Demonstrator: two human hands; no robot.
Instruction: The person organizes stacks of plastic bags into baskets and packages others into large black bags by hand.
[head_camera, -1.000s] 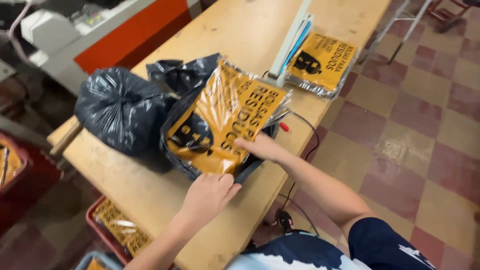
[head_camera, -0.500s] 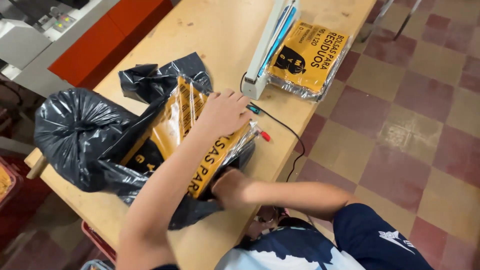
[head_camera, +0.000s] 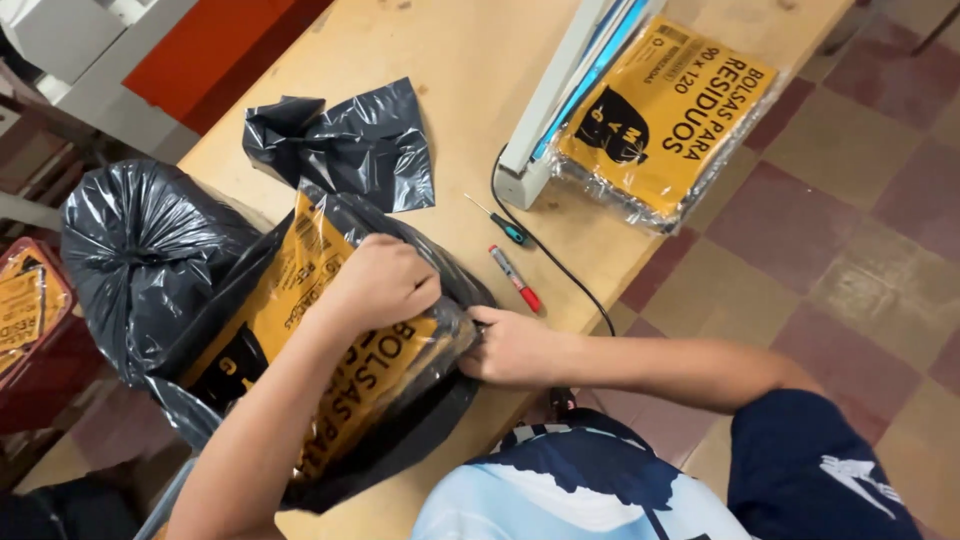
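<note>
Left hand (head_camera: 385, 285): fingers curled, pressing on yellow pack stack (head_camera: 330, 350) lying half inside black sack (head_camera: 150, 260) at wooden table (head_camera: 470, 60) edge. Right hand (head_camera: 510, 345): gripping sack rim beside stack. Advisable: hold rim taut, slide stack flat.

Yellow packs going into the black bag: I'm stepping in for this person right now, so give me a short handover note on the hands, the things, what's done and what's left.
Left hand: pressing down on the stack of yellow packs, grip closed over its top edge.
Right hand: holding the rim of the black bag at the table's near edge.
Done: the stack sits mostly inside the bag's open mouth.
Left: the bag is not yet pulled over the stack or closed.
Nearby: full tied black bag, loose black bag, heat sealer, another yellow pack, small screwdriver, red marker.
</note>
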